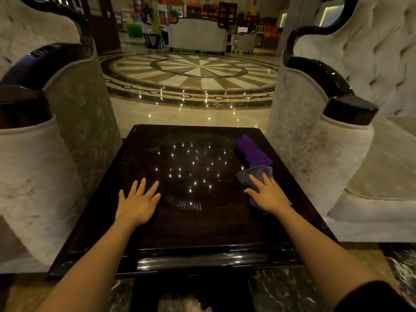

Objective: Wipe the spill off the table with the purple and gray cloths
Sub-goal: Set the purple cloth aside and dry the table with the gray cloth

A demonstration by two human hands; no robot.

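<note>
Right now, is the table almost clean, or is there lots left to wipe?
Hard to say: no spill shows on the dark table, only light reflections and faint smears. In hand: the right hand presses flat on the gray cloth near the right edge. The left hand rests bare on the table. Left: the purple cloth lies untouched behind the gray one.
</note>
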